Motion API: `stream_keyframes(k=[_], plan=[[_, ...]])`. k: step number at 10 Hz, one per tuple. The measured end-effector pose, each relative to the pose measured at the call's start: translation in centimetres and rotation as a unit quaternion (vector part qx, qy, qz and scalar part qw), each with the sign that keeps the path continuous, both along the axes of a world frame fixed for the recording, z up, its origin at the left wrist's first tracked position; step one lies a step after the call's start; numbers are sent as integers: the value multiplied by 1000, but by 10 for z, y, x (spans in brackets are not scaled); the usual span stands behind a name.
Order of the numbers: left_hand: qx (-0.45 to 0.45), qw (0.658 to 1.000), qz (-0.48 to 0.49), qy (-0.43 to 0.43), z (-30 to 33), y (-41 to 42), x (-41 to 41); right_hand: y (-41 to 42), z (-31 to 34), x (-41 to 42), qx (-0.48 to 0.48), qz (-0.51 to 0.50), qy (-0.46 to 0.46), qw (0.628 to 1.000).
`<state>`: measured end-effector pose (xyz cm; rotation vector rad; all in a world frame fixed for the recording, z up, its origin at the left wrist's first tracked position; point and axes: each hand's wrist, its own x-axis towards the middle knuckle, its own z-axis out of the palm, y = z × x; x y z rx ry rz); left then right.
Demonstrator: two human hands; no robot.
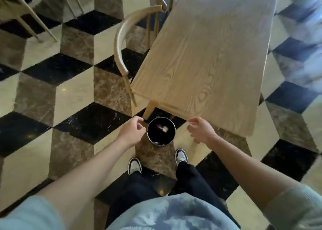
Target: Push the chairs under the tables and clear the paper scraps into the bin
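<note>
Small round black bin (161, 131) w/ a thin metal rim stands on the floor just off the near corner of the pale wood-grain desk (209, 55), beside its leg. Inside, on the dark bottom — a couple of crumpled paper scraps (163, 128), whitish w/ a pinkish bit; small, detail blurred.

Both hands hover over the bin's two sides, apart from each other, neither touching it. Left hand (133, 131) — fingers loosely curled, thumb near fingertips, nothing visible in it. Right hand (200, 129) — same loose curl, nothing held, near the desk edge.

Curved-back light wooden chair (122, 43) sits at the desk's left side, seat tucked under the top, backrest arc just beside the edge. More chair legs (34, 20) at top left, well apart. Floor is cube-pattern marble tile (73, 93) in black, cream & brown. Desk top bare wood.
</note>
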<state>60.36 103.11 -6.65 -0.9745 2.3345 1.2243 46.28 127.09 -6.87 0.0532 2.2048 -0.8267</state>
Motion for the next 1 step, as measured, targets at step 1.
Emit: stream_keyframes(k=[1], plan=[[14,997,-72,33,22,-16,-25,-4,27,-3,-13,-38,42,998]])
